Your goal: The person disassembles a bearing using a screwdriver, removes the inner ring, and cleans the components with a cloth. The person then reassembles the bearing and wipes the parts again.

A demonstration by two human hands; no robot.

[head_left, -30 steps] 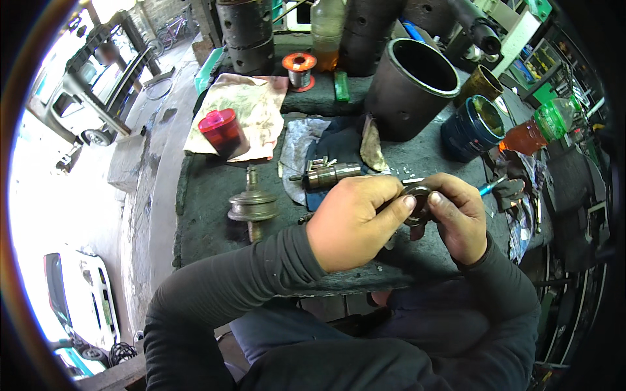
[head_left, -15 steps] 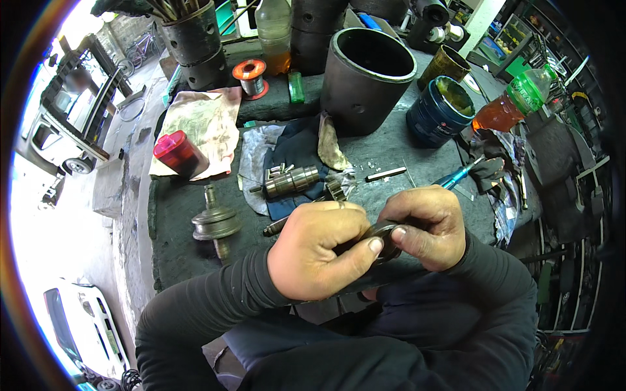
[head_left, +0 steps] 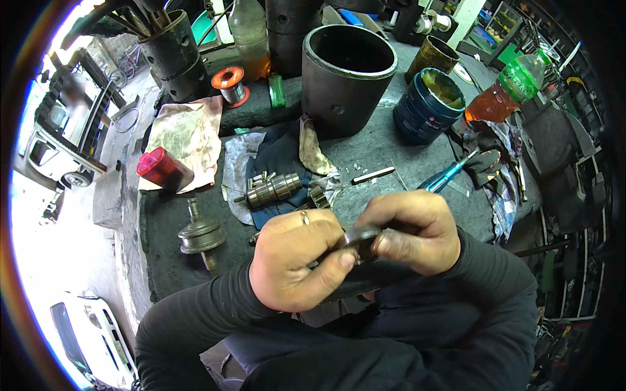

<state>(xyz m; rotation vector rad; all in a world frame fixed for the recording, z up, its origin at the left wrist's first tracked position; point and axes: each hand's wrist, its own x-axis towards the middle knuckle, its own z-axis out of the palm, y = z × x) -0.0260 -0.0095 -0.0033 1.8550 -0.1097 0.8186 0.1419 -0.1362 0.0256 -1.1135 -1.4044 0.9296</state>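
My left hand and my right hand meet over my lap at the near edge of a dark workbench. Together they grip a small dark metal ring-shaped part, mostly hidden by my fingers. A ring sits on one finger of my left hand. Just beyond my hands, a ribbed metal shaft with loose small rollers lies on a dark blue cloth. A thin steel pin lies on the bench to the right of it.
A valve-like metal piece stands left of my hands, with a red container on a dirty rag behind it. Farther back are a large black cylinder, a blue grease tin, an orange-filled bottle, a wire spool and a blue-handled tool.
My hands stay locked on the small part, fingers shifting slightly around it. The view has tilted, so the bench and its objects sit higher and closer in the picture.
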